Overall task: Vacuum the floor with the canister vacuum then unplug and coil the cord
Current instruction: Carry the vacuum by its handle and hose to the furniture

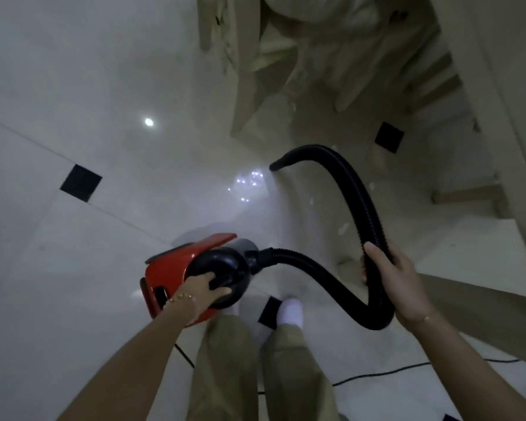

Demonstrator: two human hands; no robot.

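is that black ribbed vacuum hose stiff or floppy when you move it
Likely floppy: the black ribbed hose sags in a loop below the right hand and arches beyond it. Probably light, since one hand holds it up.

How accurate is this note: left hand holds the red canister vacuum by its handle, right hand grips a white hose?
One slip: the hose is black, not white. In the head view the left hand holds the red canister vacuum by its handle and the right hand grips that black hose.
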